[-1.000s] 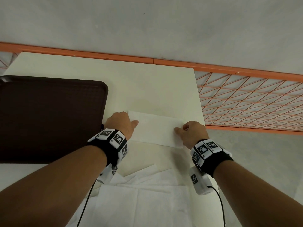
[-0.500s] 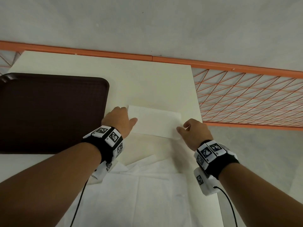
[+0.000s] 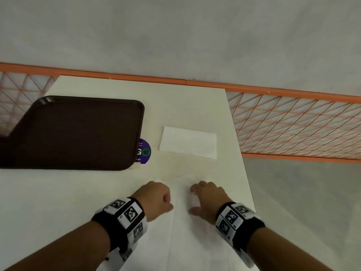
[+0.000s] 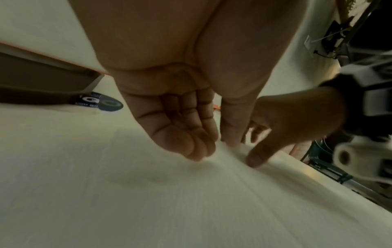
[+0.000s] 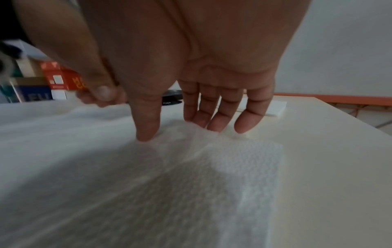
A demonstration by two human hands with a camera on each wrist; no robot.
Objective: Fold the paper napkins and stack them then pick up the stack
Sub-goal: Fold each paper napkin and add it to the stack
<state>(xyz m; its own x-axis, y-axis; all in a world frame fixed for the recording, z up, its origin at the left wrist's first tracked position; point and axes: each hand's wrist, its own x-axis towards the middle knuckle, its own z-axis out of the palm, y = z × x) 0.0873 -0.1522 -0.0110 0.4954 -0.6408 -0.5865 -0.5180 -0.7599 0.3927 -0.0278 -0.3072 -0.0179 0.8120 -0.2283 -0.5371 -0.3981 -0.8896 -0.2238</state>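
Purple "GO" sticker [image 3: 144,151] beside tray [image 3: 74,132]

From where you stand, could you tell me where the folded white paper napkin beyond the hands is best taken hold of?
I'd pinch the folded white paper napkin at its two short ends, the left hand coming from the left and the right hand from the right. It lies flat on the white table, a long thin rectangle, so lifting both ends should keep the fold closed.

Left hand [image 4: 180,127] with fingers curled, fingertips [image 4: 197,151] touching unfolded napkin [image 4: 191,201] on pale surface [image 4: 53,127]. Right hand [image 4: 282,124] just beside, thumb pressing the same sheet. Dark tray [image 4: 42,83] and round sticker [image 4: 104,103] behind, left.
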